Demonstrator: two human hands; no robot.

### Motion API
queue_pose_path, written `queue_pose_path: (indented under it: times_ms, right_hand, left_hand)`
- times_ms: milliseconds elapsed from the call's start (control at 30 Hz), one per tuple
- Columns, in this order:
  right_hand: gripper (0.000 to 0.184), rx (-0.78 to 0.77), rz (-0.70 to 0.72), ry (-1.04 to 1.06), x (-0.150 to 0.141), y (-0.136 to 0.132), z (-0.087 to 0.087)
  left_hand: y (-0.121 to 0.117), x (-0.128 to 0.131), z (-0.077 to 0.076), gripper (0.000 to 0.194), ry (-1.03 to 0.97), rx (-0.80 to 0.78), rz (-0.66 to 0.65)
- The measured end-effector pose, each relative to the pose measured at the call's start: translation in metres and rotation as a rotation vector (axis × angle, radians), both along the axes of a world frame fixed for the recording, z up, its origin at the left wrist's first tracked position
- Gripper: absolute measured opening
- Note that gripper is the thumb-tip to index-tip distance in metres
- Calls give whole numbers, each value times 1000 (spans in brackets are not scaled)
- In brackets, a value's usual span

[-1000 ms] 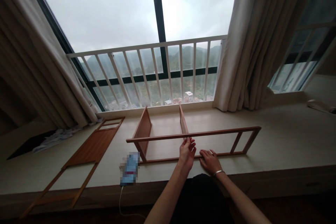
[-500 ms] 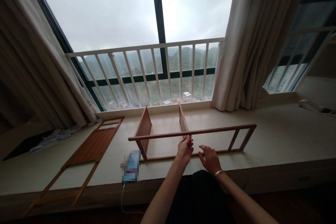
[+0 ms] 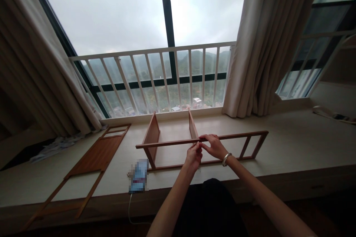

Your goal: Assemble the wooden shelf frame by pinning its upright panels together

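The single head-worn view looks forward and down — over the nearby wooden frame (image 3: 167,143) — and faces the railed window (image 3: 200,14) beyond.

Both hands are ungloved: left hand (image 3: 194,156), right hand (image 3: 216,147). Both forearms (image 3: 174,198) are bare along their visible length. The right wrist carries one rigid, silver-coloured, ring-shaped bangle (image 3: 227,159) with a smooth, glossy surface. A plain, matt black fabric garment (image 3: 211,211), rounded in upper outline, covers the body between the forearms; garment type and seams are indistinguishable.
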State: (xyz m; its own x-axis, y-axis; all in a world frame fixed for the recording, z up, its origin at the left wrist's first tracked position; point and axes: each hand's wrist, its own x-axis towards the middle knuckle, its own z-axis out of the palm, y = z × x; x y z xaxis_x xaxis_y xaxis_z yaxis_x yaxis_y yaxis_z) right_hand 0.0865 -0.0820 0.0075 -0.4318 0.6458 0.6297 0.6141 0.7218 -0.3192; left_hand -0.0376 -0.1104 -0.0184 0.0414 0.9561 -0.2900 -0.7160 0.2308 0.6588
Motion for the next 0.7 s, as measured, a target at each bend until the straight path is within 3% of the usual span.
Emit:
queue_pose_path:
  times_ms: [300, 500, 700]
  right_hand:
    - [20, -27, -33, 49, -3, 5, -4]
    - [16, -20, -79, 66, -7, 4, -7]
    - [15, 15, -69, 52, -6, 2, -8]
  left_hand:
    - [-3, -2, 7, 13, 25, -37, -1]
    - [-1, -7, 4, 13, -32, -13, -17]
    - [-11, -11, 2, 15, 233, 5, -6]
